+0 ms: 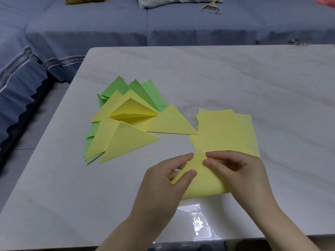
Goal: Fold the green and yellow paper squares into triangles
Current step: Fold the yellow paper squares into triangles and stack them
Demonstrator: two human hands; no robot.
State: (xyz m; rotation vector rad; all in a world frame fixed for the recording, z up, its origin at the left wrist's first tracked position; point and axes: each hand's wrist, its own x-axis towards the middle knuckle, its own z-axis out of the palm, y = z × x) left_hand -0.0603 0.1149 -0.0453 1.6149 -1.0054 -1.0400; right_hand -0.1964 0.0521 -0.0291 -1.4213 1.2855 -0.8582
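Surface: pale grey-white marbled bench (217, 73), rectangular with a rounded far-left corner, glossy enough to show glare near its near edge.

Room: a blue fabric sofa (108, 24) runs along the far edge of the bench and down its left side. A small pleated paper fan (211, 8) lies on the sofa seat. A metal ring-shaped item (299, 43), too small to identify, sits at the far-right edge.

Near edge, centre: crumpled clear plastic wrapper (197, 221), lying flat.

Left of centre: fanned heap of folded green paper triangles (145, 91), partly covered by folded yellow paper triangles (126, 140). One yellow triangle in the heap stands partly open. The heap spreads toward the left edge.

Right of centre: loose stack of flat yellow paper squares (223, 131), slightly skewed, just beside the rightmost yellow triangle.

Work piece: one yellow paper sheet doubled over (204, 180), lying between the stack and the near edge, overlapping the stack's near side. Its near side is a soft rounded bend and its upper corner points toward the far edge.

Left hand (163, 180): thumb and forefinger pinch the left sloping edge of the doubled sheet, with the thumb on top. The other fingers are curled beneath.

Right hand (235, 171): thumb and forefinger pinch the sheet at its upper corner, just right of the left forefinger's tip. The remaining fingers are curled over the sheet's right part.
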